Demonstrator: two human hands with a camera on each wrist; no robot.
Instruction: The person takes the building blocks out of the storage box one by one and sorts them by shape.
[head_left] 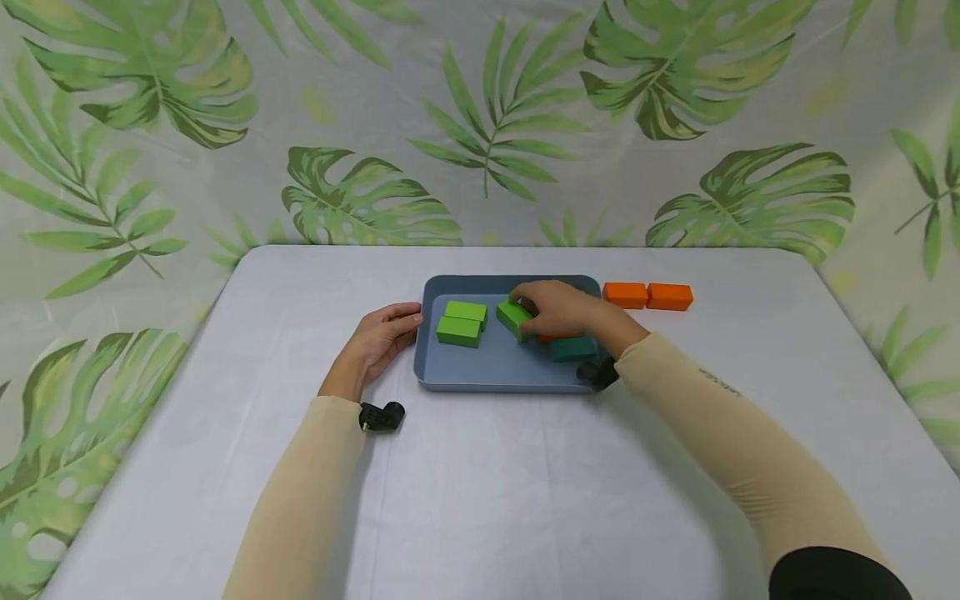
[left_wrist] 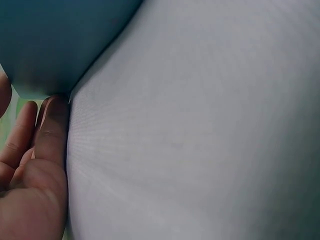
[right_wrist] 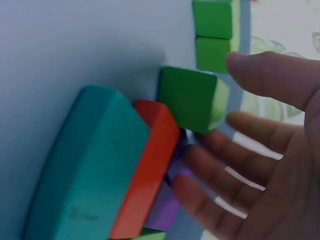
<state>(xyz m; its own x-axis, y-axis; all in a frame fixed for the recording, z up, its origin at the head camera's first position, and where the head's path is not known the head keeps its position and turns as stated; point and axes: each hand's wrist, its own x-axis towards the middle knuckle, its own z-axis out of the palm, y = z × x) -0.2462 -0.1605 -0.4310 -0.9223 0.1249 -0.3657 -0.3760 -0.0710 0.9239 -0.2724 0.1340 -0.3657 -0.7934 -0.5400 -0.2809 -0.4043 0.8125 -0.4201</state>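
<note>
A blue-grey tray (head_left: 495,379) lies on the white table. At its left wall is my left hand (head_left: 384,337); in the left wrist view, fairly straight fingers (left_wrist: 50,135) touch the tray's outer side. My right hand (head_left: 558,308) is over the tray's right half, beside a green block (right_wrist: 187,97). In the right wrist view its thumb stands apart from that block and its fingers are extended close to it. A teal block (right_wrist: 90,165), a red-orange block (right_wrist: 150,170) and a purple block (right_wrist: 162,207) lie nearby, partly hidden from the head view.
Two more green blocks (head_left: 459,332) sit together in the tray's left part. Outside the tray, beyond its right wall, two orange blocks (head_left: 647,296) lie end to end on the white tablecloth (head_left: 480,483). A leaf-patterned curtain (head_left: 510,125) hangs behind the table.
</note>
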